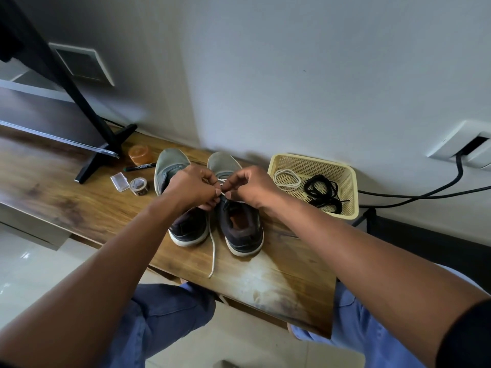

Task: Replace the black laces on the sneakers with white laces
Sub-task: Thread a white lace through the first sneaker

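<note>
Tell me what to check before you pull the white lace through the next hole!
1. Both hands, left hand and right hand, pinch the white lace: ok.
2. Right sneaker rests flat on the table: ok.
3. Next eyelet visible: cannot tell, fingers cover it.
4. Loose lace tail free of snags: ok.
5. Spare white lace waits in the basket: ok.
6. Black laces out of the way: ok.

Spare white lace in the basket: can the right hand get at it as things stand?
Probably yes. The spare white lace lies uncovered in the open basket, just beside the right hand. But that hand now pinches the lace being threaded and would have to let go.
</note>
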`<state>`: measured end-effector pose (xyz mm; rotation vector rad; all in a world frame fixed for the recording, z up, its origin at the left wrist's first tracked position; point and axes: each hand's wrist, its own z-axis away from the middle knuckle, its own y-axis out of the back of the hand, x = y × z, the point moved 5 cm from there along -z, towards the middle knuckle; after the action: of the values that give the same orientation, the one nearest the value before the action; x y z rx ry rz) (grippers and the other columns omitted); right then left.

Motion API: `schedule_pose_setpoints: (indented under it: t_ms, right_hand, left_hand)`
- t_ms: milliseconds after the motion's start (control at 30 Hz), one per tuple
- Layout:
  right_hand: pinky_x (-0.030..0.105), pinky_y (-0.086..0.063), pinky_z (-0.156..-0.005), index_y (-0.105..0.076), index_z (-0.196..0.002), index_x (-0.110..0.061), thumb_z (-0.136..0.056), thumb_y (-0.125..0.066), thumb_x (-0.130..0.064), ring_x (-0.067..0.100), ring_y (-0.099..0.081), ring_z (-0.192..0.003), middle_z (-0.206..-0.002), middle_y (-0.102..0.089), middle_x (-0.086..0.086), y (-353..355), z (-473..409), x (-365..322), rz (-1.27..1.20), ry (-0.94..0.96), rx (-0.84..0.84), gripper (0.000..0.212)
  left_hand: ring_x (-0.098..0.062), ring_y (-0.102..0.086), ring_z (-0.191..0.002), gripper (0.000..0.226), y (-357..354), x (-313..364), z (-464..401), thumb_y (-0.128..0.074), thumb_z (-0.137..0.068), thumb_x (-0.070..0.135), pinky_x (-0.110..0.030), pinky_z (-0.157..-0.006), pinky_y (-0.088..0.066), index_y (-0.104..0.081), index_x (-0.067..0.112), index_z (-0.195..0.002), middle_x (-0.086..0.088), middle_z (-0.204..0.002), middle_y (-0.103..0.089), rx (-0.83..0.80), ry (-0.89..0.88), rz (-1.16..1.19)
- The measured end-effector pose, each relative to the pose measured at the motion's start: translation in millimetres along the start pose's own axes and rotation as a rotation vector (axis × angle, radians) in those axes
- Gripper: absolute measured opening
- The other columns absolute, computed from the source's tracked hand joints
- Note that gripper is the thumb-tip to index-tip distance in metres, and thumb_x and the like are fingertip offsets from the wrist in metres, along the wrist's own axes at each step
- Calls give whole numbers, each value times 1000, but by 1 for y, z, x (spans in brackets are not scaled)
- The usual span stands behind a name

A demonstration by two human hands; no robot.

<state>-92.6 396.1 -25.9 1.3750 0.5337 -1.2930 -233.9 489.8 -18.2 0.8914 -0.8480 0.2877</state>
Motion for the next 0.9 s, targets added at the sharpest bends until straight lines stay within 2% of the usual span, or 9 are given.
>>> schedule_pose_setpoints:
  t_ms: [67,200,267,367,433,600,767,900]
  right_hand:
    - [27,-59,-82,-80,-85,-21,-76,-85,-2,11,-73,-83,-88,-79,1,1,1,0,-14,-10,-20,21]
    - [16,-53,-68,-82,-91,-18,-78,-85,-1,2,-68,-73,-84,-78,-2,4,2,0,-26,-47,-43,21]
    - [15,-53,-68,-82,-93,-15,-79,-84,-1,3,-67,-73,-84,-77,-1,5,3,-1,-34,-63,-44,20]
    - [18,-55,-71,-82,-93,-15,-79,-84,-1,5,-68,-76,-85,-77,1,4,3,-1,-40,-83,-43,20]
    - [17,-53,-68,-82,-92,-15,-79,-84,-1,5,-68,-74,-84,-77,0,5,3,-1,-43,-89,-37,19]
    - [12,-51,-61,-83,-91,-17,-78,-84,-2,2,-67,-71,-84,-78,-1,4,2,-2,-33,-98,-24,20]
    - [22,-58,-69,-82,-85,-17,-76,-80,1,9,-70,-73,-78,-77,0,1,2,-2,1,-111,-14,20]
    - [29,-59,-76,-80,-76,-19,-76,-78,4,13,-69,-75,-76,-76,2,0,2,-5,12,-87,2,23]
  left_hand:
    - [-19,-78,-70,16,0,0,-1,-68,-92,-1,-32,-63,-63,-74,8,-80,-11,-74,-78,-50,2,7]
    - [-19,-77,-68,17,2,-1,1,-64,-93,-13,-31,-62,-65,-75,1,-91,-18,-80,-78,-147,53,62]
    - [-21,-77,-69,14,3,-1,2,-67,-93,-12,-31,-62,-65,-76,-1,-93,-21,-83,-78,-162,61,90]
    - [-24,-79,-72,1,4,0,5,-79,-90,1,-29,-61,-64,-78,0,-91,-20,-82,-78,-147,46,114]
    - [-25,-79,-73,8,3,0,5,-84,-87,8,-31,-62,-64,-78,2,-88,-18,-78,-78,-94,25,88]
    - [-21,-78,-65,9,1,1,4,-78,-91,3,-29,-55,-62,-76,2,-83,-15,-72,-77,-30,80,80]
    - [-23,-76,-68,19,9,9,9,-66,-96,-4,-38,-66,-67,-68,4,-79,-16,-75,-77,31,101,182]
    - [-22,-75,-70,23,30,20,14,-53,-98,-9,-38,-71,-66,-59,7,-82,-10,-71,-77,122,49,444]
